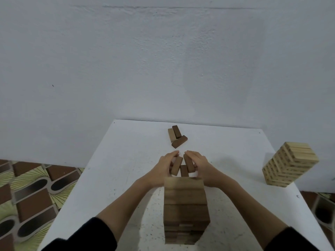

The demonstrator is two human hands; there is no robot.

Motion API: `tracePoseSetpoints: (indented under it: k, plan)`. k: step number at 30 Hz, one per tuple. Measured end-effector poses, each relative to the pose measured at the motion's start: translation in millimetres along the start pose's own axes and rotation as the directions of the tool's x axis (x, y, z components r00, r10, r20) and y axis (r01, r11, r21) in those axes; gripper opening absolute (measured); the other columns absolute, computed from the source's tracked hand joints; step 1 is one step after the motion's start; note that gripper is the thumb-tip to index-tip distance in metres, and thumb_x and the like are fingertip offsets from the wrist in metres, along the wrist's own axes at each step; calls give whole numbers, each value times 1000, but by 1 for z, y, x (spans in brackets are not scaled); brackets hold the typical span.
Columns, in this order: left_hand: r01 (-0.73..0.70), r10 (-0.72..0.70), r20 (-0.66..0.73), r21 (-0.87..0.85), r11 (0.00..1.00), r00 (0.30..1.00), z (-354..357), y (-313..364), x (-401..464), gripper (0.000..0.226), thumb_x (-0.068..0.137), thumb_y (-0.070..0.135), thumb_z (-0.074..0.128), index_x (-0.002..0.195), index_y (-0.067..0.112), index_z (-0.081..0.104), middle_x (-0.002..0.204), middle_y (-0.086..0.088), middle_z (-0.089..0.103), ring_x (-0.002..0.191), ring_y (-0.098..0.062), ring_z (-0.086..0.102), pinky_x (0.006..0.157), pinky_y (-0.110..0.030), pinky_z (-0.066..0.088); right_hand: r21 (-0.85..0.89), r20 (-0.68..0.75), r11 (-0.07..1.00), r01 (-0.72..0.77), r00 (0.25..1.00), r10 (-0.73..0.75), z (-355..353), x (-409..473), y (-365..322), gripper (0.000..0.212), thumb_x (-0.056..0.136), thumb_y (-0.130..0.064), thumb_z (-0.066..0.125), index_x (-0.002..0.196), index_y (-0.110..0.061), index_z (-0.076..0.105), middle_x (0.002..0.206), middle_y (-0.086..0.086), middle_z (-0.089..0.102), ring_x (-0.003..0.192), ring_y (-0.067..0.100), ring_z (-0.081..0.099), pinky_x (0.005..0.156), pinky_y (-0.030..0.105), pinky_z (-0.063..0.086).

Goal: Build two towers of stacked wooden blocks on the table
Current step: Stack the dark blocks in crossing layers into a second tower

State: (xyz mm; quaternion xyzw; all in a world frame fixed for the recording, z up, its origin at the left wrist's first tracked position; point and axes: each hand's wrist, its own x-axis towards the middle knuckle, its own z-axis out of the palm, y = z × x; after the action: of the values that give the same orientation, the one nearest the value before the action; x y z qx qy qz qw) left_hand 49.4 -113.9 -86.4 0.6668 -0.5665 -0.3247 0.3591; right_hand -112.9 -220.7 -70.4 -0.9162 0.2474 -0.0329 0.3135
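Left hand [165, 164] and right hand [198, 164] cupped together around three short brown wooden blocks [183, 164], just behind the tall dark wooden tower [185, 209]. Pale wooden tower [290, 164] standing at the white counter [126, 160] right edge, seemingly finished; three loose blocks [176, 135] still unstacked. No readable writing anywhere.

A tower [185, 209] is being seen near the table's [112, 178] front edge; three loose blocks [176, 136] are lying at twelve o'clock, another tower [290, 164] at two o'clock.

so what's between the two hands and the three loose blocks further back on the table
Head view: only bare white tabletop lies between the hands and the three loose brown wooden blocks.
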Motion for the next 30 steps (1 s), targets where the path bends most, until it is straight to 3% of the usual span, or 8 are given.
tracePoseSetpoints:
  k: [3,6,8,13,17,20,25,30]
  plan:
    - [42,-46,-47,-85,995,998,2,1,0,79,64,42,65,134,26,31,111,9,43,88,-10,51,72,-7,44,54,-97,999,-3,995,9,5,0,2,94,72,-43,77,145,-11,26,149,6,28,132,20,32,108,34,34]
    - [24,-36,-87,-137,990,996,3,3,0,81,59,48,69,128,22,36,104,7,45,78,-13,48,70,-10,44,101,-198,995,14,980,7,11,2,7,86,71,-34,81,140,-9,36,138,5,40,94,2,44,77,7,38]
    - [-11,0,-85,-129,992,996,4,2,0,86,56,56,67,127,21,35,112,6,45,81,-12,48,73,-9,42,129,-226,992,6,974,24,14,3,9,85,69,-31,83,138,-9,39,134,5,45,79,0,45,68,5,38]
    - [-24,19,-80,-62,998,997,9,2,2,87,59,47,72,133,35,29,125,8,43,109,-8,44,83,-1,33,165,-199,986,10,980,24,11,2,11,86,68,-26,83,140,-11,37,130,3,46,73,9,48,68,11,42]
    - [-9,2,-77,-94,996,997,8,1,3,89,59,39,75,135,33,28,118,10,48,91,-5,48,76,-3,36,199,-149,980,12,989,18,8,4,13,87,70,-20,82,141,-15,33,125,4,45,75,11,47,69,18,46]
    - [-20,12,-74,-106,994,997,7,3,2,90,58,39,75,134,33,27,117,12,47,89,-3,49,75,-2,36,205,-144,979,12,989,18,12,5,14,88,72,-22,80,143,-19,28,123,-1,46,75,11,46,69,18,46]
    - [-10,-4,-79,-168,986,997,6,6,4,108,46,62,75,135,21,29,112,7,46,79,-10,51,72,-9,41,246,-147,969,23,989,13,13,6,15,87,75,-20,77,145,-22,26,123,-7,49,74,9,47,73,24,47]
    - [-8,-3,-76,-146,989,997,6,8,4,110,46,56,69,139,17,25,106,10,49,74,3,55,68,-9,42,255,-140,967,7,990,29,15,7,16,86,73,-25,78,143,-27,28,119,-10,51,76,3,49,73,22,47]
